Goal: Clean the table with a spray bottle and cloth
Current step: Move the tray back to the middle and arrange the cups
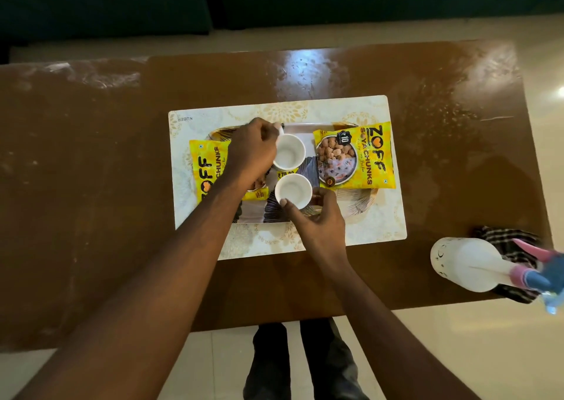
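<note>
At the bottom of the frame I see dark trouser legs on pale floor tiles, at the near edge of the brown table (91, 186). At lower right the white spray bottle (467, 264) with its pink-and-blue trigger head lies on its side on the checked cloth (503, 241), near the table's corner. Neither hand is on them.

Mid-frame, both hands work over the tray (360, 201) on the floral placemat (387, 216). My right hand (320, 222) grasps the near white cup (293, 190), thumb on its rim and fingers round its side. My left hand (251, 152) is curled at the handle of the far white cup (290, 151) and appears to pinch it. Two yellow soya chunks packets lie on the tray, the right packet (355, 155) in full view and the left packet (207, 167) partly under my forearm.

Further up, pale smears and specks show on the table towards both upper corners. I cannot tell whether they are dust or spray. A dark sofa (122, 0) fills the top.

My reading is that the task is at its clearing stage. The cups, packets, tray and mat all have to come off before any spraying or wiping of the centre.
</note>
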